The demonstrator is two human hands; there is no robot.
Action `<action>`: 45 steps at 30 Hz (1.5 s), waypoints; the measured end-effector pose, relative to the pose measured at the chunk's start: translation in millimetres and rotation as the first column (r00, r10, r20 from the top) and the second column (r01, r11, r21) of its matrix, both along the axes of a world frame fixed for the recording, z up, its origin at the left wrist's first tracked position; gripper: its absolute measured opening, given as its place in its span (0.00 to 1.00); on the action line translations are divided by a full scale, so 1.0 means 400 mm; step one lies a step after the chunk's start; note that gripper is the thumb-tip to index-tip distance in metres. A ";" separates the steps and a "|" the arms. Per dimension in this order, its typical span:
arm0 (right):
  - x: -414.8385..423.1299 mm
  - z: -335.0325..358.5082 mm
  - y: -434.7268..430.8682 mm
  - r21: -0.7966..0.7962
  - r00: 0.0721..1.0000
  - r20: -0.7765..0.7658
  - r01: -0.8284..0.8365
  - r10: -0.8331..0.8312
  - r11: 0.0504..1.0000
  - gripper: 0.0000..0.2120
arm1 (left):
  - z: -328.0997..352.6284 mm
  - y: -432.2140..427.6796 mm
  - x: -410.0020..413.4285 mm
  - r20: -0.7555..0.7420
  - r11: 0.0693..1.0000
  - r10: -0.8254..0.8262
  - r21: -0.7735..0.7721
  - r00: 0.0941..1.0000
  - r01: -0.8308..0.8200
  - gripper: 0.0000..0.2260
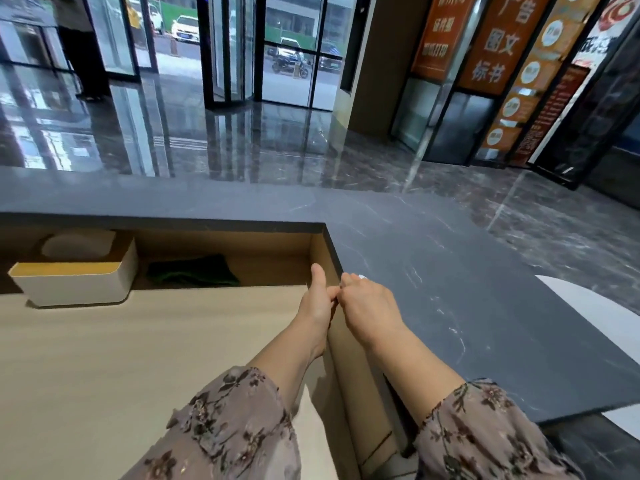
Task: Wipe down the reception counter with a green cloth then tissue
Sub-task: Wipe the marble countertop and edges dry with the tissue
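- Cloth (pixel 194 271): dark green, crumpled into a low flat heap. It lies at the back of the desk (pixel 138 358), in the shadow under the counter overhang. No hand touches it.
- Tissue box (pixel 79 282): white, rounded corners, tan top. It stands on the desk just left of the cloth, apart from it. White tissue (pixel 74 244) shows behind its top.
- Counter (pixel 433 289): dark grey stone with thin pale veins, matt. It runs along the far side and turns down the right side of the desk, which is light wood and set lower.
- Left hand (pixel 317 301): near the counter's inner corner, thumb raised, fingers curled toward the right hand and touching it. Grip state: cannot tell.
- Right hand (pixel 367 306): over the counter's inner edge, back upward, fingers curled. A small white scrap (pixel 362 277) shows past the knuckles. Whether it is grasped cannot be told.
- Sleeves (pixel 228 427): floral print, both forearms.
- White panel (pixel 595 306): on the counter's right edge.
- Beyond the counter: glossy dark floor (pixel 242 143), glass doors (pixel 294 46), orange signs (pixel 495 39), a standing person (pixel 83 46) at far left.
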State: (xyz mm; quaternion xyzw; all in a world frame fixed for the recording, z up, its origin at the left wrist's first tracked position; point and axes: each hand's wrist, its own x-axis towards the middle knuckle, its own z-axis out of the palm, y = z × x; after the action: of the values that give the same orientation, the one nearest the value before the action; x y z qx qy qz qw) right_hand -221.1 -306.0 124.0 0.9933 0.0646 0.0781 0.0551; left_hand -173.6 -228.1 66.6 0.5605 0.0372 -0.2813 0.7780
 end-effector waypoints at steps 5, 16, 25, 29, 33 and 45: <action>0.117 0.008 -0.015 -0.048 0.995 -0.066 -0.083 0.079 0.995 0.12 | -0.011 -0.017 0.106 -0.009 0.996 0.085 0.016 0.996 -0.085 0.38; 0.242 0.028 -0.036 -0.247 0.974 0.037 -0.208 0.224 0.946 0.16 | -0.011 -0.024 0.221 0.007 0.973 0.219 0.066 0.976 -0.219 0.36; 0.261 0.020 -0.055 -0.104 0.965 0.140 -0.209 0.222 0.972 0.20 | -0.008 -0.027 0.196 0.125 0.946 0.292 0.111 0.948 -0.306 0.28; 0.329 0.031 -0.061 -0.104 0.968 0.017 -0.247 0.250 0.963 0.05 | 0.028 -0.035 0.223 0.121 0.928 0.348 0.098 0.930 -0.360 0.27; 0.396 0.049 -0.062 -0.088 0.973 -0.069 -0.224 0.219 0.971 0.05 | 0.050 -0.050 0.258 0.080 0.929 0.365 0.041 0.928 -0.369 0.25; 0.288 0.062 -0.031 -0.012 0.987 -0.111 -0.122 0.120 0.992 0.08 | 0.057 -0.025 0.163 0.119 0.933 0.291 0.185 0.949 -0.309 0.25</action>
State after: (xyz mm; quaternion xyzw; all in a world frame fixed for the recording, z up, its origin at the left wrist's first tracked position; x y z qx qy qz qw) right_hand -105.9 -318.3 149.0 0.9898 0.1283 0.0258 0.0558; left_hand -108.3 -238.2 89.2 0.6360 0.1154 -0.1285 0.7521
